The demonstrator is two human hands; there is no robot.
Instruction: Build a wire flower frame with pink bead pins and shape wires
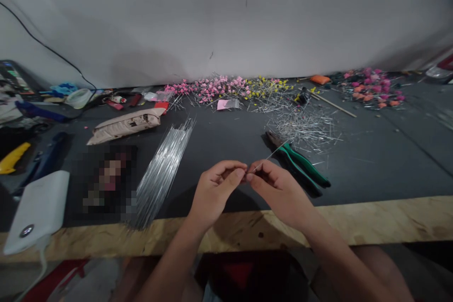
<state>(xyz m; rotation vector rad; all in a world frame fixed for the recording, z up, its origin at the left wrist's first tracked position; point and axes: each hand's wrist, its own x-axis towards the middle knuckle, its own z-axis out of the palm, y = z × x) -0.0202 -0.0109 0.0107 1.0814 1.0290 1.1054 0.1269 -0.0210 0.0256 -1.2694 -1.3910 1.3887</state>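
Observation:
My right hand is closed in a pinch on a thin metal wire, which slants up to the right beyond the fingers. Fingertip to fingertip with it, my left hand is also pinched. What the left fingertips hold is hidden. Just right of the hands lie pliers with green and black handles. A bundle of straight silver wires rests on the dark tabletop left of my left hand. Beyond the pliers is a loose heap of short wire pieces.
Along the wall lie wire stems with pink tips, yellow tips and magenta and orange tips. At left are a beige wrapped packet, a white power bank with a cable and a yellow handle. A wooden edge borders the table's front.

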